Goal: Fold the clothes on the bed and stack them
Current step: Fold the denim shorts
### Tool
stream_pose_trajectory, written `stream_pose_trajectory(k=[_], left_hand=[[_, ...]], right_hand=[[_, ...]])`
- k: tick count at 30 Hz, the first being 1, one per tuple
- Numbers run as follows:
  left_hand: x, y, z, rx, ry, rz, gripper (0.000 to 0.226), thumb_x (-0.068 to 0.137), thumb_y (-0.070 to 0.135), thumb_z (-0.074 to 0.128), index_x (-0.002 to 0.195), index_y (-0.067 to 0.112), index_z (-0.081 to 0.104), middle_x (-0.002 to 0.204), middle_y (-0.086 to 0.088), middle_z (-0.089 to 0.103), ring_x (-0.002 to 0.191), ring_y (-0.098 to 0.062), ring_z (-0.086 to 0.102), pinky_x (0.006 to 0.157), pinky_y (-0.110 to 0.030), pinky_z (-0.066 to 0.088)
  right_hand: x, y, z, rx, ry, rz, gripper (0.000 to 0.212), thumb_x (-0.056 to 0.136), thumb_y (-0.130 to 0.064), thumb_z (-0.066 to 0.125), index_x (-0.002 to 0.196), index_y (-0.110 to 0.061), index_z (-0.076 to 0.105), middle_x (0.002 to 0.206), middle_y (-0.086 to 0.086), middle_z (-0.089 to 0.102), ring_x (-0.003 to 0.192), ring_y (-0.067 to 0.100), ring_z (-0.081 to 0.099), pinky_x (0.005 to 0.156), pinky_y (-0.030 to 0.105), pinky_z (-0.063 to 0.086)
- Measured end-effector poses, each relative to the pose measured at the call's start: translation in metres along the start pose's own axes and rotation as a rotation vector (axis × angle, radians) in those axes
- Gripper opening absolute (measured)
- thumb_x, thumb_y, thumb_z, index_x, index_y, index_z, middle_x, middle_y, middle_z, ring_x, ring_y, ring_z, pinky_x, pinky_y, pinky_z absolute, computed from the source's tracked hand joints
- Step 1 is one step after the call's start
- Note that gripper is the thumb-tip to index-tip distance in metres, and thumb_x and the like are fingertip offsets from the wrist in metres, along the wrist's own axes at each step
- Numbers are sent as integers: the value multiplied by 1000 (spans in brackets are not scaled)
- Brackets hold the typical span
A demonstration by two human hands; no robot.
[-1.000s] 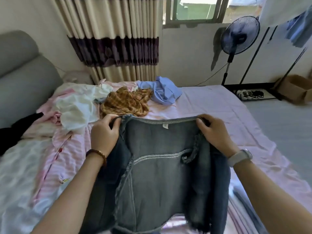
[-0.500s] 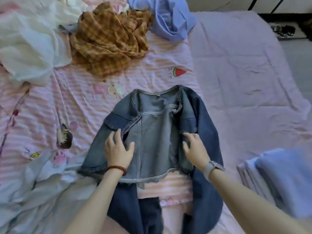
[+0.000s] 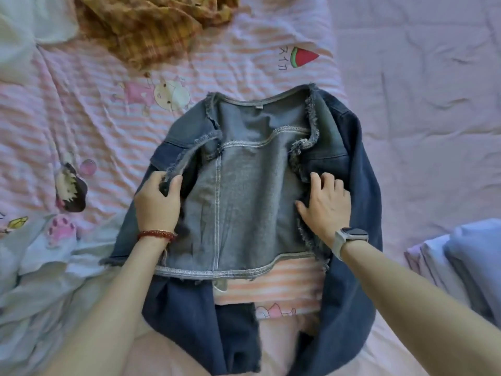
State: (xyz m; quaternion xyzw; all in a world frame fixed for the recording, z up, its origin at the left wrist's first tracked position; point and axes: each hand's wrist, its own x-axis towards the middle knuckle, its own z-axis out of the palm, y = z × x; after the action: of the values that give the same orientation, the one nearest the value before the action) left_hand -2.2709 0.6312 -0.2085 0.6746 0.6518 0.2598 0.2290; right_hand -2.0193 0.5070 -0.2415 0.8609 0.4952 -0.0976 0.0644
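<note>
Pinching the frayed left front edge of the open blue denim jacket [image 3: 244,191] with the left hand [image 3: 157,202], pressing the right front panel flat with the spread right hand [image 3: 325,204].

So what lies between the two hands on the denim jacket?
In the head view, only the jacket's grey inner back panel with its vertical seam lies between the left hand and right hand.

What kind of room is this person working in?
Most likely a bedroom at home. A denim jacket is spread on a bed with a pink striped cartoon sheet, loose clothes like a plaid garment lie near, and folded laundry sits alongside.
</note>
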Motion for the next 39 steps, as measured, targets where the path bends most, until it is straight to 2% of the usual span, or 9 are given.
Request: stream_pose_trajectory(k=[5, 8, 12, 17, 22, 25, 28, 33, 39], left_hand=[[8, 57, -10, -252, 9, 159, 14, 87, 21, 57, 82, 7, 56, 71, 3, 53, 64, 2, 45, 61, -17, 31], [8, 64, 12, 101, -404, 276, 32, 91, 32, 55, 114, 10, 60, 113, -13, 54, 108, -25, 48, 87, -28, 34], [-5, 43, 35, 499, -925, 232, 47, 94, 43, 44, 138, 25, 41, 152, -4, 24, 140, -24, 16, 112, -40, 18], [-24, 30, 25, -11, -481, -2, 25, 94, 20, 50, 114, 12, 63, 117, -6, 60, 106, -17, 53, 89, -21, 35], [-80, 47, 39, -244, -618, -252, 16, 93, 20, 52, 105, 16, 61, 100, -3, 65, 88, -17, 62, 84, -30, 48], [-114, 59, 64, -311, -726, -455, 19, 91, 29, 55, 102, 14, 57, 95, -2, 65, 76, -15, 65, 83, -42, 54], [-138, 70, 90, -347, -757, -642, 42, 87, 33, 62, 117, 7, 51, 98, -1, 60, 97, -24, 63, 91, -45, 50], [-145, 84, 105, -599, -464, -867, 44, 86, 14, 64, 124, 4, 43, 92, -1, 58, 99, -24, 58, 97, -42, 45], [-144, 85, 93, -438, -405, -603, 53, 93, 19, 54, 138, 0, 36, 141, -13, 41, 128, -25, 40, 102, -29, 30]], right_hand=[[24, 12, -19, 245, -32, 70, 23, 91, -20, 49, 109, -6, 48, 115, 15, 50, 100, 35, 52, 70, 38, 40], [19, 24, -40, 596, 110, 142, 15, 92, -17, 48, 99, -5, 55, 95, 14, 61, 83, 33, 58, 68, 38, 42], [-1, 8, -71, 850, 364, 16, 8, 90, -12, 51, 94, -18, 56, 67, -10, 57, 58, 1, 54, 52, 16, 36], [-23, -32, -63, 804, -224, -373, 38, 94, -22, 52, 131, -16, 53, 118, 1, 60, 106, 16, 58, 92, 35, 46], [-74, 18, -35, 692, 304, 147, 42, 85, -10, 63, 126, -6, 54, 119, 12, 56, 111, 30, 51, 95, 46, 41], [-106, 47, -10, 649, 107, 498, 72, 81, -30, 68, 141, -9, 35, 135, 14, 42, 125, 31, 36, 103, 45, 32], [-133, 59, 17, 722, -103, 646, 81, 80, -39, 67, 144, -8, 26, 141, 13, 35, 132, 29, 30, 108, 45, 30], [-152, 69, 48, 808, -178, 773, 10, 94, -17, 45, 91, -10, 51, 96, 12, 62, 95, 34, 56, 70, 34, 36], [-153, 115, 11, 968, 38, 675, 24, 95, -23, 42, 75, -14, 51, 71, -6, 60, 77, 23, 59, 67, 34, 43]])
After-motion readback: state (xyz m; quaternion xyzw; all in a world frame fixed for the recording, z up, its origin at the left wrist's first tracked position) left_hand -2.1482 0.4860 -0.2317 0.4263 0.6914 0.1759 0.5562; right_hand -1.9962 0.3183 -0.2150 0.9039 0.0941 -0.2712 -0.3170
